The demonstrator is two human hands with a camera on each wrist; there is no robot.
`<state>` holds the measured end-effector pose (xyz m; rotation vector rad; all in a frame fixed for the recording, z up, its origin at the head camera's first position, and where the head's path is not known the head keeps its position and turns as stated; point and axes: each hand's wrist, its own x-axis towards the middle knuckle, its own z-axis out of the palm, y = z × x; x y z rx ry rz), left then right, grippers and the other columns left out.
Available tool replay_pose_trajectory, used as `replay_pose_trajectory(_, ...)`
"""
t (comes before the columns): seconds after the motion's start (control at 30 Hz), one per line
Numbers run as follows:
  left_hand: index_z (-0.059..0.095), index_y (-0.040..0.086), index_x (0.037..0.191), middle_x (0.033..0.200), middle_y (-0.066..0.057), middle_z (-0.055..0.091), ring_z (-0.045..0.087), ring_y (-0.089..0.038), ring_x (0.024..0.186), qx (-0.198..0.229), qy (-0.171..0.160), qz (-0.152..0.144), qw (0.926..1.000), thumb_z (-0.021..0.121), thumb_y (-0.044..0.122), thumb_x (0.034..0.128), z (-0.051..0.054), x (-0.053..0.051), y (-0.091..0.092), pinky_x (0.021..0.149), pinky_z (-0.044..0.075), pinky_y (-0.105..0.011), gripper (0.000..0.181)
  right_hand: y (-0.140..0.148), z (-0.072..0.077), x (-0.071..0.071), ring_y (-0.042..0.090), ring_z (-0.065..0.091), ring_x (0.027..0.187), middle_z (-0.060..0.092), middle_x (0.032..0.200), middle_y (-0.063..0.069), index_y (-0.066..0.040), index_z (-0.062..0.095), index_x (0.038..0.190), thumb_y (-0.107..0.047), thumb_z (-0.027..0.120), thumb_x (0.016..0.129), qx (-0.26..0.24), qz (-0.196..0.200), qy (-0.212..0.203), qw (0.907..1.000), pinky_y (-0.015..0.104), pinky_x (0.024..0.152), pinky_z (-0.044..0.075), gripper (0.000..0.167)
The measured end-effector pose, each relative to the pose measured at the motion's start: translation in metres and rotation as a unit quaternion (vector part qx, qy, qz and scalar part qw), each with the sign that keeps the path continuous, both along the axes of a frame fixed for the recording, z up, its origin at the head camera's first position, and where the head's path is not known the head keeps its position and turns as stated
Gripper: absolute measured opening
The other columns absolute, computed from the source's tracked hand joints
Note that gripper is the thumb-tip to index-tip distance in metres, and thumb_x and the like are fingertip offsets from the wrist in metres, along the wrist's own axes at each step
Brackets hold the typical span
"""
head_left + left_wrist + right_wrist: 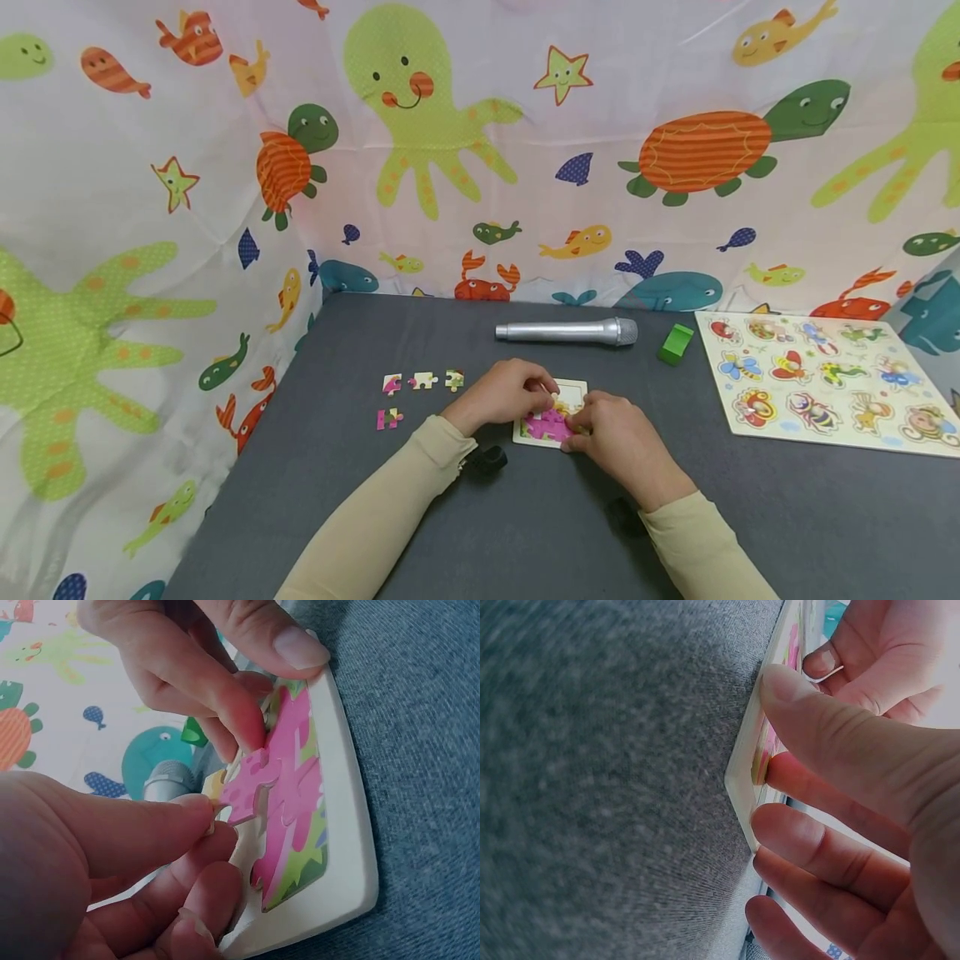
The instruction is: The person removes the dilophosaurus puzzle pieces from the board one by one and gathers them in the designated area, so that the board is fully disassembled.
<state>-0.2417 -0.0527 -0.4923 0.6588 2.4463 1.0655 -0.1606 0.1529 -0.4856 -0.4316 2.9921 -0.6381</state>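
The left hand has its grip closed on a pink puzzle piece, pinched between thumb and fingertips. That piece sits over the small white puzzle tray, beside the pink pieces lying inside it. The right hand is at the tray's right side with a loose, unclosed grip: its thumb rests on the near rim, one finger reaches down to the pieces, and the others lie slightly bent along the edge. Whether that finger touches the pinched piece or only comes close, I cannot tell.

The tray lies flat on the dark grey counter. Off to its left are four loose pieces, three in a row and one nearer. Beyond the tray lies a silver microphone, with a green block just right of its head. Farther right is a large picture board, and a sea-animal curtain hangs behind everything.
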Motion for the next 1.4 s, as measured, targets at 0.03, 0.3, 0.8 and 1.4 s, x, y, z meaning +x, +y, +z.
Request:
replay_pose_trajectory(0.03,0.080,0.017,0.118,0.090,0.006,0.075,0.065,-0.009,0.077,0.006,-0.004,0.000,1.0000,0.073,0.023,0.1028,0.001,0.000,-0.001,0.070,0.052,-0.025,0.017,0.000,0.000,0.000,0.017,0.060,0.079,0.069,0.096,0.003,-0.012,0.088,0.101,-0.025,0.096,0.082,0.000,0.001,0.001,1.0000,0.036,0.073,0.054,0.024)
replay_pose_trajectory(0.3,0.082,0.021,0.116,0.091,0.006,0.075,0.065,-0.011,0.083,0.011,0.004,0.017,0.9998,0.077,0.027,0.1016,0.012,-0.003,-0.019,0.076,0.051,-0.029,0.017,-0.002,0.001,-0.001,0.018,0.062,0.081,0.070,0.098,0.004,-0.012,0.088,0.104,-0.025,0.095,0.083,0.002,0.003,0.005,1.0000,0.037,0.075,0.055,0.026)
replay_pose_trajectory(0.8,0.081,0.018,0.116,0.097,-0.001,0.075,0.064,-0.020,0.085,-0.015,-0.054,0.116,0.9917,0.078,0.024,0.1004,0.019,0.013,-0.143,0.077,0.053,-0.033,0.017,0.005,-0.001,0.002,0.023,0.064,0.088,0.071,0.104,0.007,-0.013,0.088,0.105,-0.025,0.095,0.083,-0.003,-0.008,0.006,0.9999,0.044,0.083,0.057,0.026)
replay_pose_trajectory(1.4,0.080,0.013,0.105,0.093,-0.001,0.075,0.065,-0.019,0.083,-0.075,-0.048,0.138,0.9864,0.076,0.016,0.1005,0.018,0.018,-0.178,0.071,0.052,-0.033,0.006,0.000,-0.001,0.000,0.018,0.056,0.080,0.068,0.097,0.003,-0.011,0.087,0.111,-0.025,0.094,0.083,0.007,-0.004,-0.014,0.9999,0.034,0.072,0.047,0.032)
